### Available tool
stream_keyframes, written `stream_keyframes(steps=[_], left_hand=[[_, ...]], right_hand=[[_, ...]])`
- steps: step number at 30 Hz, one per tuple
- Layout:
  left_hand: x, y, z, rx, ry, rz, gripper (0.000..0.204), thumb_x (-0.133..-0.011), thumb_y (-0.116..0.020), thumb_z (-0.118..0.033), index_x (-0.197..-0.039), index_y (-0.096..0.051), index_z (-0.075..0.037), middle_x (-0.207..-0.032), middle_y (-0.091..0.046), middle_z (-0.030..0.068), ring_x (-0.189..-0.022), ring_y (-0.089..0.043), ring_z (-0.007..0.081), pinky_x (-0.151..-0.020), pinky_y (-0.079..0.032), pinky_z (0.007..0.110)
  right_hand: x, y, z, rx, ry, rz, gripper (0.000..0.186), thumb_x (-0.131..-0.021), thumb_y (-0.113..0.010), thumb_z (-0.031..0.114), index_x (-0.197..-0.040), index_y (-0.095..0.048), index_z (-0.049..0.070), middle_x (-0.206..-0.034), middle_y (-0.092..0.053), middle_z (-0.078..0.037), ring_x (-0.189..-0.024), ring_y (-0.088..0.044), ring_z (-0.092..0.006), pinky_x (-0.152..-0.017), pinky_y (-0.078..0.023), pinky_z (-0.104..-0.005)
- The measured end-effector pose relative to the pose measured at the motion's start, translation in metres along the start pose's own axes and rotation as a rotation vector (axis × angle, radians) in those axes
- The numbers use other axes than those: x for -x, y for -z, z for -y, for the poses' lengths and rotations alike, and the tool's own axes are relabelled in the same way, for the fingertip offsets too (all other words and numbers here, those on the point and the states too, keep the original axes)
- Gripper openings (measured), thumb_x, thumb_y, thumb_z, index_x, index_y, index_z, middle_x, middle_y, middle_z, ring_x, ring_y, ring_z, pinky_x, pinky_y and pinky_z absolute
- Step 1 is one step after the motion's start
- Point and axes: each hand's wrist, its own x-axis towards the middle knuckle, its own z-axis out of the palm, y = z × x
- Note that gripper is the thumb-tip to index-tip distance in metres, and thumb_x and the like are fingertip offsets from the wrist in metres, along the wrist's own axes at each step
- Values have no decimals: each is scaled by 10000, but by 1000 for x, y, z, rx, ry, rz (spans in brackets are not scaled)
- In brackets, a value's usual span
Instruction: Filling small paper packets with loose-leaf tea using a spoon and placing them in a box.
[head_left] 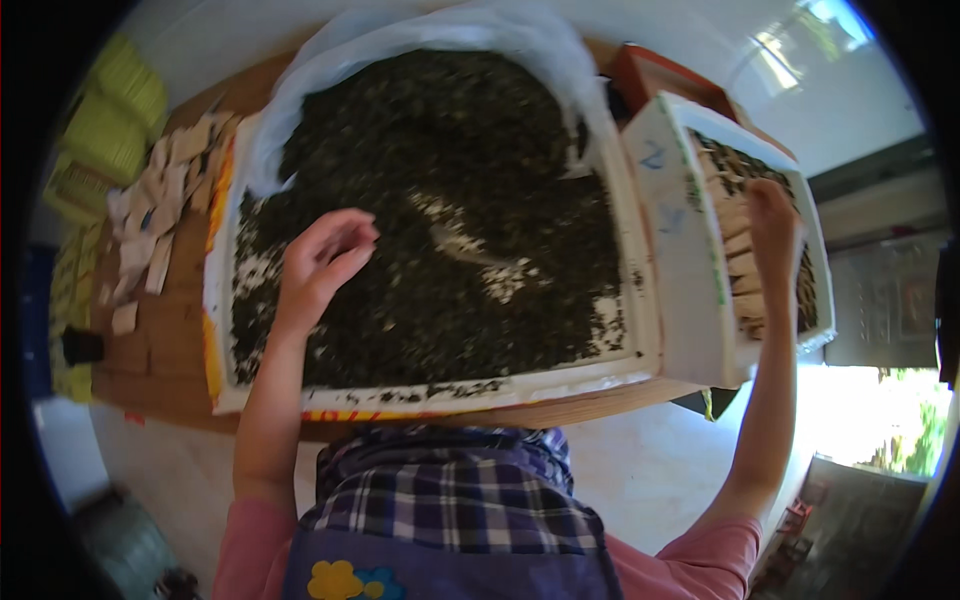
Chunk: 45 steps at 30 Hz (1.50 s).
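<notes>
A wide white tray (645, 340) holds a spread of dark, loose dried leaves (430, 120), heaped toward the far side. Over its left part hovers my left hand (325, 262), fingers curled and thumb apart, with nothing visible between them. My right hand (775, 225) is over the white foam box (680, 240) at the right, its fingers closed and pointing down among the contents. Inside that box stand rows of small brown paper packets (738, 240). Whatever the right fingertips hold, if anything, is hidden.
Translucent plastic sheeting (270, 140) edges the tray's far side. Loose tan paper pieces (160, 200) lie on the wooden table (165, 345) at left. Yellow-green boxes (110, 130) are stacked beyond them. A red-brown box (670, 75) sits behind the foam box.
</notes>
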Motion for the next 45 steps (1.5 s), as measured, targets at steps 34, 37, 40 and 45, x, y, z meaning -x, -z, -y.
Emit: stream_keyframes(steps=[34, 37, 40, 45], left_hand=[[78, 327, 44, -1326, 451, -907, 516, -752, -700, -232, -1214, -569, -44, -1187, -588, 190, -1176, -514, 344, -1010, -395, 431], [80, 336, 48, -1286, 632, -928, 551, -752, -698, -296, -1234, -553, -72, -1191, -592, 173, -1171, -525, 326, -987, -411, 439], [80, 329, 49, -1324, 597, -869, 595, -762, -704, -409, -1236, -566, -77, -1095, -645, 165, -1071, -596, 323, -908, -465, 432], [88, 281, -2, -1027, 546, -637, 737, -812, -590, -657, -1227, -582, -47, -1025, -672, 225, -964, -640, 373, -811, -497, 467]], right_hand=[[122, -122, 191, -329, 233, 366, 40, -928, -542, -1, -960, -554, -22, -899, -560, -156, -808, -554, -324, -706, -456, -397], [121, -122, 196, -377, 228, 332, 54, -942, -547, 18, -978, -563, -19, -868, -559, -143, -751, -547, -299, -668, -452, -371], [120, -122, 197, -355, 167, 392, 63, -927, -548, 2, -984, -560, -23, -899, -567, -158, -801, -561, -318, -705, -459, -386], [118, -120, 203, -364, 172, 389, 65, -919, -551, -10, -981, -557, -30, -922, -572, -168, -837, -569, -339, -733, -463, -402]])
